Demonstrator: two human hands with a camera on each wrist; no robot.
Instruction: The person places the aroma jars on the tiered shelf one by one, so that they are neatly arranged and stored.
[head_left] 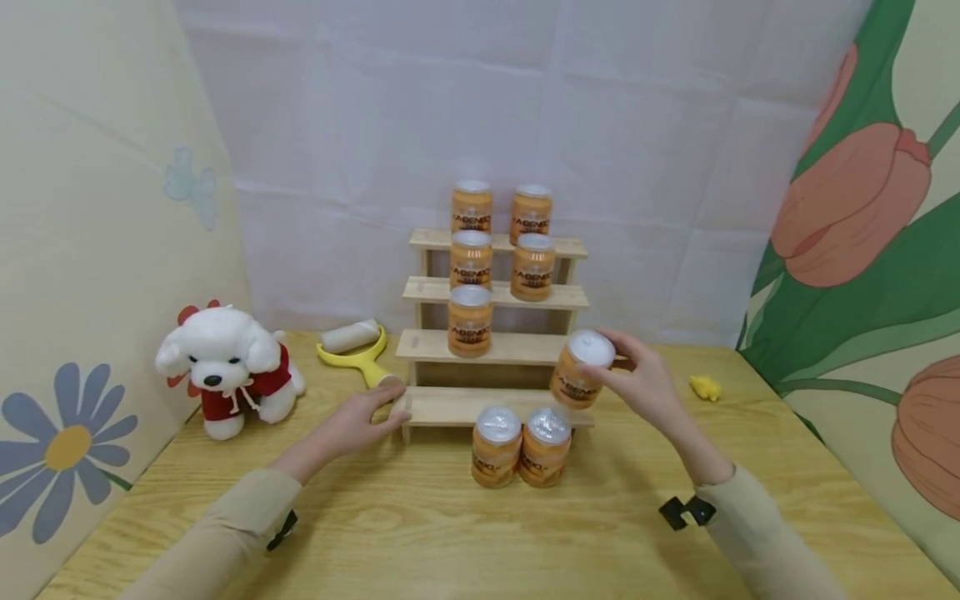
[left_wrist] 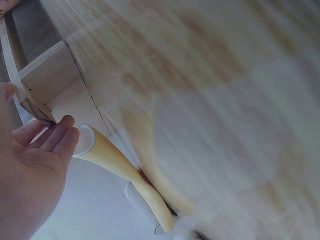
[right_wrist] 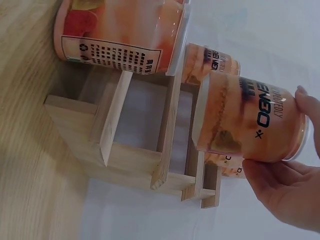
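My right hand (head_left: pixel 645 387) grips an orange can (head_left: pixel 574 382) with a silvery lid near its top. It holds the can slightly tilted over the right end of the lowest step. In the right wrist view this can (right_wrist: pixel 250 117) is in front of the wooden stepped rack (right_wrist: pixel 132 155). My left hand (head_left: pixel 360 423) pinches the left end of the rack's lowest board (head_left: pixel 442 406), thumb above and fingers beneath. Two matching cans (head_left: pixel 497 458) stand side by side at the rack's front. On the upper steps are two cans at the top, two below and one can (head_left: pixel 470 325) on the third.
A yellow-handled lint roller (head_left: pixel 363 358) lies left of the rack, close to my left fingers. Farther left sits a white plush dog (head_left: pixel 225 358) in red. A small yellow object (head_left: pixel 705 387) lies on the wooden table (head_left: pixel 450 542) at right. Behind hangs a white cloth (head_left: pixel 337 150).
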